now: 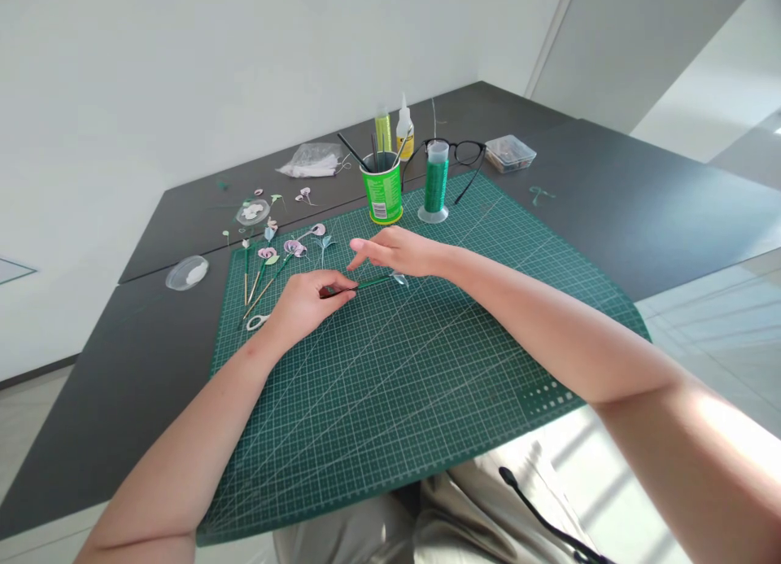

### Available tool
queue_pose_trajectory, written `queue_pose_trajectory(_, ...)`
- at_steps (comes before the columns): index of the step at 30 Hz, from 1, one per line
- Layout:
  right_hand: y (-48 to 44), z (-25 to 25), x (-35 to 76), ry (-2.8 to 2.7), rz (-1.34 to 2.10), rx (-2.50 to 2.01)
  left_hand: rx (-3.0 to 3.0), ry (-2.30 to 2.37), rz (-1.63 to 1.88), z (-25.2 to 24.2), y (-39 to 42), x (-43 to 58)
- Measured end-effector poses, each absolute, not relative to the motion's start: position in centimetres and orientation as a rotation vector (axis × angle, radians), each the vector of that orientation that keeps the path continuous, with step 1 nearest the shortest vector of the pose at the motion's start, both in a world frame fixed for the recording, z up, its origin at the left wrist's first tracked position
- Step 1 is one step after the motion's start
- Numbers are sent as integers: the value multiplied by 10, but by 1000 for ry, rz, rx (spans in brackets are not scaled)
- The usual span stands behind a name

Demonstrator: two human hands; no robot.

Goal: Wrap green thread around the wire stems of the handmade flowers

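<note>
My left hand (312,297) pinches a thin green-wrapped flower stem (373,282) between thumb and fingertips, just above the green cutting mat (390,385). At the stem's right end is a small pale blue flower (399,279). My right hand (395,252) hovers over the stem, fingers stretched and apart, with nothing visible in it. Left of my hands lie several flowers on stems, among them a lilac one (293,247) and a light blue one (325,242). Partly behind my left wrist, a white scissors handle (257,322) shows; the remainder is hidden.
Beyond my hands stand a green cup (383,194) of tools, a green thread spool (436,185) and a glue bottle (404,133). Black glasses (469,152) and a clear box (511,153) lie behind. Small dishes (187,273) and a plastic bag (311,159) are at left.
</note>
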State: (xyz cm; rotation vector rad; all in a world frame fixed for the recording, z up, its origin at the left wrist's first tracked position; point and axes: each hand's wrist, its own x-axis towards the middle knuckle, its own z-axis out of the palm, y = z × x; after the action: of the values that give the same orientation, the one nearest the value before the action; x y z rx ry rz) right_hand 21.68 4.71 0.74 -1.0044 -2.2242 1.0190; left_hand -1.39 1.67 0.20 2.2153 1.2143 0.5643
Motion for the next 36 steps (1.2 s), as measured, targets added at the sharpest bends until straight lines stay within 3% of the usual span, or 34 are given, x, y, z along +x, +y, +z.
queue_pose_trajectory(36, 54, 2, 224, -2160, 1458, -807, 2376, 1168, 585, 8, 12, -12)
